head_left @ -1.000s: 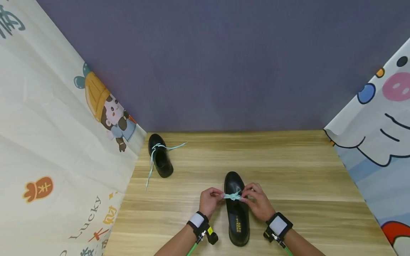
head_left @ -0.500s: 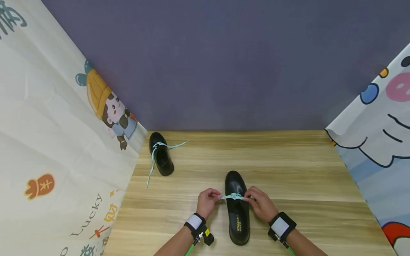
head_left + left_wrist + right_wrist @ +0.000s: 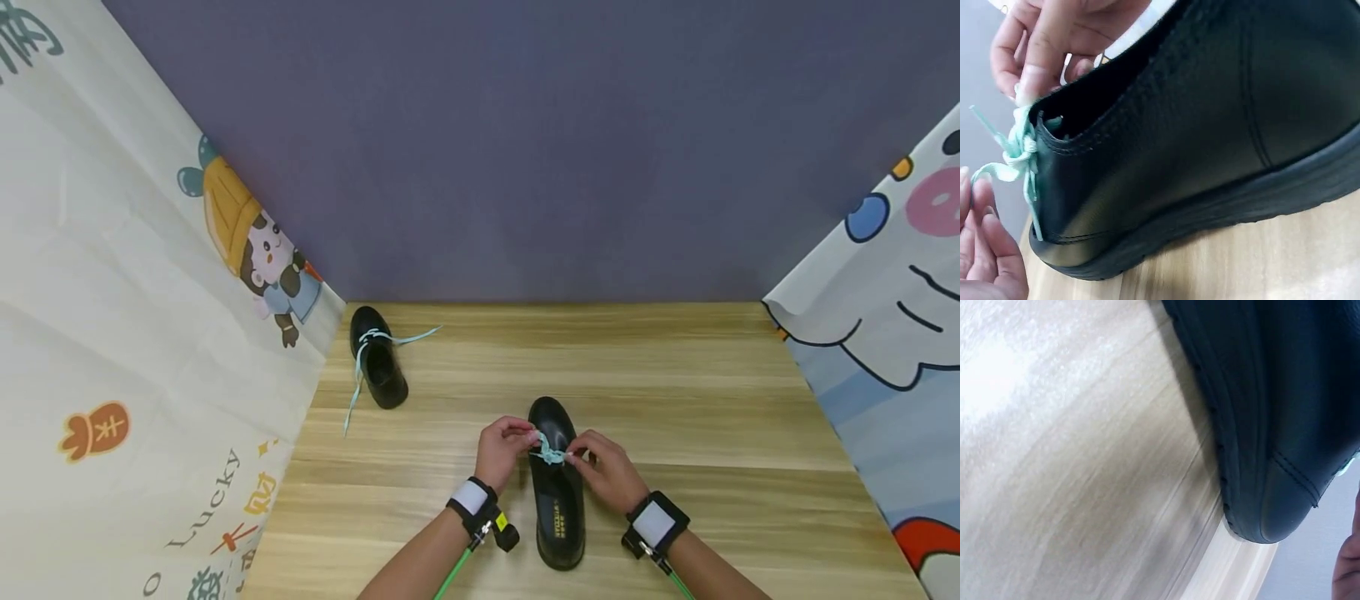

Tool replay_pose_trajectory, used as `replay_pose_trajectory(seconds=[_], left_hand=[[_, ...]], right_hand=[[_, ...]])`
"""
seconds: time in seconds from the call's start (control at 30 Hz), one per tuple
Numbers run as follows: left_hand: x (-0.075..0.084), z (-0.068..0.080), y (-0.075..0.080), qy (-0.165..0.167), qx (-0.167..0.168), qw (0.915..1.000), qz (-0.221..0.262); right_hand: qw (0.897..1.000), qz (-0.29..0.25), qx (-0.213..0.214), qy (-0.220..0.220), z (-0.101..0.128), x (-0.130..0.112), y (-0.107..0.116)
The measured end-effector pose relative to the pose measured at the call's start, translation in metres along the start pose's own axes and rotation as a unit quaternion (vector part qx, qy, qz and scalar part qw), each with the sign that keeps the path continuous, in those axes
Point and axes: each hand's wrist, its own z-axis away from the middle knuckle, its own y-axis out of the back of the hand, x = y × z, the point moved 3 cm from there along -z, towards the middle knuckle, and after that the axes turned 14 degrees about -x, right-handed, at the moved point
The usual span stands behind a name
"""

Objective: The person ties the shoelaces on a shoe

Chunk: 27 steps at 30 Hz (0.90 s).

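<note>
A black leather shoe [image 3: 558,518] sits upright on the wooden surface, its toe pointing away from me. Across its front, a mint-green shoelace [image 3: 1020,147] is knotted with loops and loose ends. My left hand [image 3: 501,450] pinches one loop of it at the shoe's left side, clearly visible in the left wrist view. On the opposite side, my right hand [image 3: 609,473] pinches another part of the lace between thumb and finger. In the right wrist view the shoe's side [image 3: 1297,412] fills the right, and only a sliver of a hand [image 3: 1349,562] shows.
A second black shoe [image 3: 384,377] stands at the back left, its mint-green lace [image 3: 412,337] untied with ends spread out. A dark grey-blue panel [image 3: 555,167] rises behind the wooden surface [image 3: 675,375]. Printed cloths [image 3: 112,292] hang at both sides.
Both hands first drew apart, pulling the lace tighter and flatter. Now my left hand has moved forward and right, over the shoe's edge, lifting its loop; my right hand has come slightly inward.
</note>
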Motion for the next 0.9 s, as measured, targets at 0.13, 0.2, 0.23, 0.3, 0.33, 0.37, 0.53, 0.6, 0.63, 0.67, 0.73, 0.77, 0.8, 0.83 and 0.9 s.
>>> replay_pose_trajectory(seconds=[0.13,0.2,0.23,0.3,0.33,0.37,0.53,0.6,0.63,0.67,0.73,0.77,0.8,0.83,0.9], left_hand=[[-0.004,-0.001,0.000,0.004,0.002,0.9995,-0.033],[-0.006,0.002,0.002,0.008,0.008,0.9977,-0.066],[-0.006,0.003,0.002,0.010,0.012,0.9965,-0.083],[-0.007,0.007,0.003,0.003,0.018,0.9944,-0.104],[-0.007,0.009,0.003,-0.003,0.020,0.9929,-0.117],[-0.007,0.011,0.003,-0.013,0.018,0.9901,-0.138],[-0.012,0.018,0.003,-0.086,-0.041,0.9646,-0.246],[-0.013,0.019,0.003,-0.113,-0.072,0.9500,-0.282],[-0.013,0.019,0.003,-0.128,-0.084,0.9413,-0.301],[-0.013,0.020,0.002,-0.138,-0.094,0.9339,-0.316],[-0.011,0.020,0.000,-0.149,-0.107,0.9206,-0.345],[-0.011,0.019,0.000,-0.150,-0.113,0.9147,-0.358],[-0.010,0.019,-0.001,-0.150,-0.115,0.9087,-0.372],[-0.009,0.019,-0.001,-0.148,-0.116,0.9029,-0.387],[-0.008,0.018,-0.003,-0.145,-0.118,0.8871,-0.422]], right_hand=[[1.000,-0.010,-0.008,0.019,0.000,0.001,0.000],[1.000,-0.006,-0.011,0.022,0.000,0.000,0.000],[1.000,0.000,-0.011,0.023,-0.001,-0.001,0.001],[1.000,0.015,-0.011,0.022,-0.002,-0.005,0.001],[0.999,0.023,-0.014,0.020,-0.003,-0.007,0.001],[0.999,0.032,-0.016,0.020,-0.004,-0.010,0.000],[0.998,0.048,-0.030,0.030,-0.013,-0.016,-0.010],[0.998,0.045,-0.027,0.033,-0.015,-0.015,-0.013],[0.998,0.041,-0.025,0.034,-0.015,-0.014,-0.014],[0.999,0.035,-0.021,0.031,-0.015,-0.013,-0.015],[0.999,0.018,-0.012,0.024,-0.014,-0.011,-0.015],[1.000,0.008,-0.008,0.019,-0.014,-0.010,-0.015],[1.000,-0.004,-0.006,0.013,-0.014,-0.009,-0.015],[1.000,-0.015,-0.003,0.010,-0.014,-0.009,-0.015],[0.999,-0.033,-0.001,0.003,-0.014,-0.008,-0.016]])
